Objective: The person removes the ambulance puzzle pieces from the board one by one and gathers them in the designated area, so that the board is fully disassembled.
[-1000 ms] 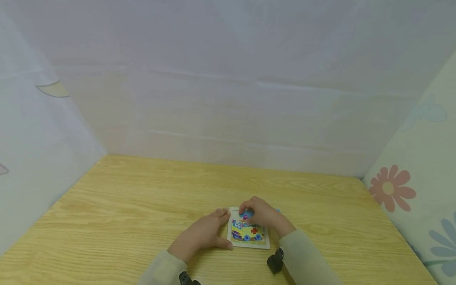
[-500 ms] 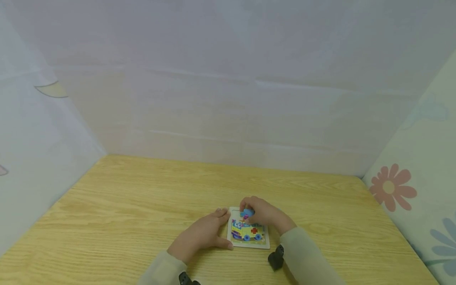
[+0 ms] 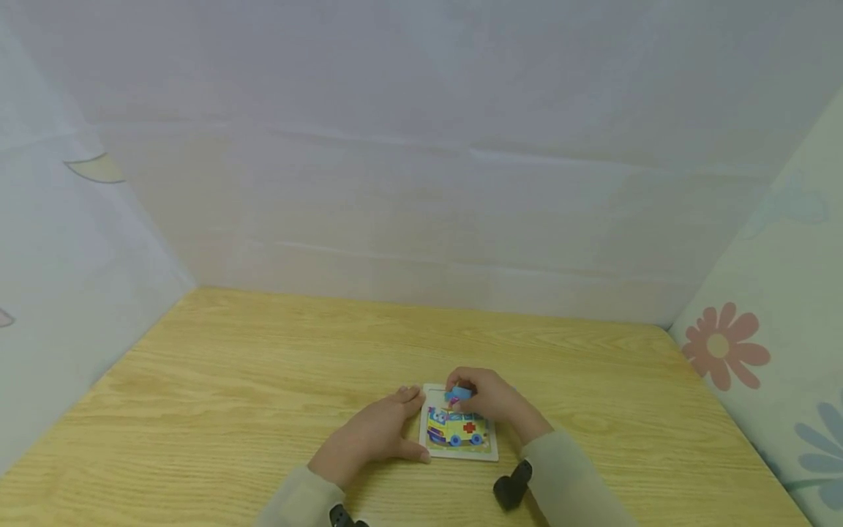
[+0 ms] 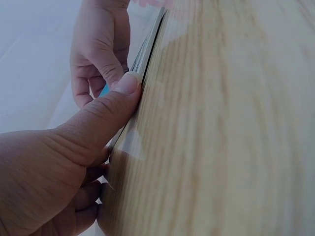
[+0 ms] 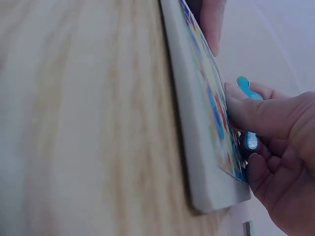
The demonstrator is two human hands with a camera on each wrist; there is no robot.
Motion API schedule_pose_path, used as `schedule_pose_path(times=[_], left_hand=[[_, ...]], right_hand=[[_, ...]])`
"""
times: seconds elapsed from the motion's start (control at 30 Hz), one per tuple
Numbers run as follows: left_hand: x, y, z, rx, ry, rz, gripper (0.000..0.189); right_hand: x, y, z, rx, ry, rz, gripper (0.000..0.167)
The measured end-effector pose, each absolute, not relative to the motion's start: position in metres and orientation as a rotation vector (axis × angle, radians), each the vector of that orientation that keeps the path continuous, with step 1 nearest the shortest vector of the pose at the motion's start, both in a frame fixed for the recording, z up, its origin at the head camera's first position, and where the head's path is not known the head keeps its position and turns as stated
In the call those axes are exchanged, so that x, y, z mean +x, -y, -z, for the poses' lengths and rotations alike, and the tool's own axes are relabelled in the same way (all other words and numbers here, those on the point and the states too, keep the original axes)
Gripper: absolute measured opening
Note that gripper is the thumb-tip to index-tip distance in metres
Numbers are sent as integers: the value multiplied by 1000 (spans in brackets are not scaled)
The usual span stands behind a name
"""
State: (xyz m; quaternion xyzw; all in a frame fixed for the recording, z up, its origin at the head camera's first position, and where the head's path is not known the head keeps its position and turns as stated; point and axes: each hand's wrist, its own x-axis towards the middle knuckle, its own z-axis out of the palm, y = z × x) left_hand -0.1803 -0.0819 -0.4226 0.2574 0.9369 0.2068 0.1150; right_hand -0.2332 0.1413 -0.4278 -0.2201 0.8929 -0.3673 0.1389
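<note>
The wooden table point(image 3: 263, 380) carries the puzzle board point(image 3: 459, 433), which lies between your hands. Your left hand point(image 3: 369, 435) braces its left edge, fingers straight, thumb pressed to the rim. Your right hand point(image 3: 490, 399) pinches the blue piece point(image 3: 457, 395) over the board's far part. If the piece comes down skewed, it could jam or nudge the board away from your thumb.

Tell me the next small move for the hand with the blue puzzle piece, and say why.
Probably lower the blue piece flat into the top of the puzzle board and press it in. The right hand pinches it just over the board's upper part, raised off the picture in the right wrist view, while the left hand braces the board's left edge, thumb on its rim.
</note>
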Motion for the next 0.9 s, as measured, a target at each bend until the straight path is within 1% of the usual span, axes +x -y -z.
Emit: schedule_pose_path(times=[0.1,0.33,0.6,0.9], left_hand=[[-181,82,424,753,-2744,-600,94],[-180,82,423,738,-2744,-604,94],[-180,82,424,744,-2747,-626,94],[-180,84,423,763,-2752,-612,95]], right_hand=[[-232,-143,428,-613,-2571,1138,16],[-232,-148,431,-480,-2518,1359,27],[-230,-153,434,-248,-2596,1520,26],[-225,-167,430,-108,-2584,1627,25]])
